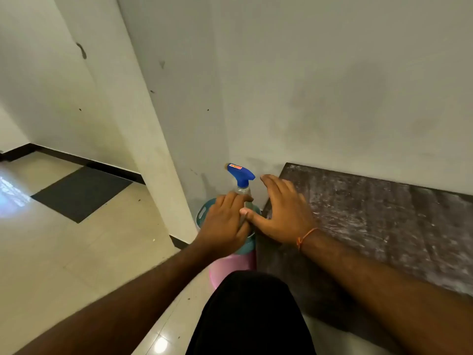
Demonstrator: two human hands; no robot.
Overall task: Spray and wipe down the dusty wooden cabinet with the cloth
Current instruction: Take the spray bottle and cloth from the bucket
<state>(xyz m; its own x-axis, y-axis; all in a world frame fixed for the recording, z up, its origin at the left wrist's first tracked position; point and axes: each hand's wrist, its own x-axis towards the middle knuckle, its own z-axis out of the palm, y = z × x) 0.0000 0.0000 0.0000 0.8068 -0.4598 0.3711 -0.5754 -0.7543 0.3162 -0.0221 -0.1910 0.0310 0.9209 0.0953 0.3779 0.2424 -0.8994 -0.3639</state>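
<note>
Cabinet top (371,221): dark wood, white with dust, against the gray wall (307,85).
Left hand (225,224): wrapped around the spray bottle (242,180), just beside the cabinet.
Right hand (281,211): flat, fingers spread, holding nothing, at the cabinet's corner.
Floor (64,252): shiny pale tiles.

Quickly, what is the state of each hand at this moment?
Left hand: closed around the spray bottle.
Right hand: open, fingers spread, holding nothing, above the edge of the cabinet.
</note>
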